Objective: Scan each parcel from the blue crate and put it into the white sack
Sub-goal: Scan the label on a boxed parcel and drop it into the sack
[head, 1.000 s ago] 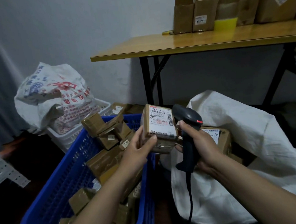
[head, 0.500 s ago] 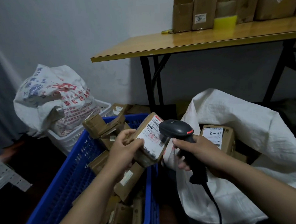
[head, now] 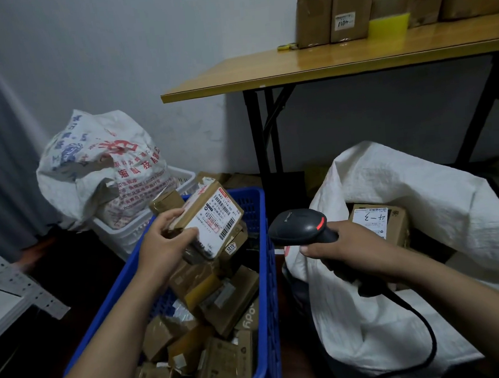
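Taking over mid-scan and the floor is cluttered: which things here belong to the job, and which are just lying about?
In the job: parcel in left hand; scanner in right hand; blue crate; white sack.
Lying about: printed bag; white basket; table; boxes on it.

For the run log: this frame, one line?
left hand: holds parcel over blue crate | right hand: grips scanner | white sack: box inside

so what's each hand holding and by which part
The left hand grips a labelled parcel by its near end; the right hand grips the scanner by its handle.
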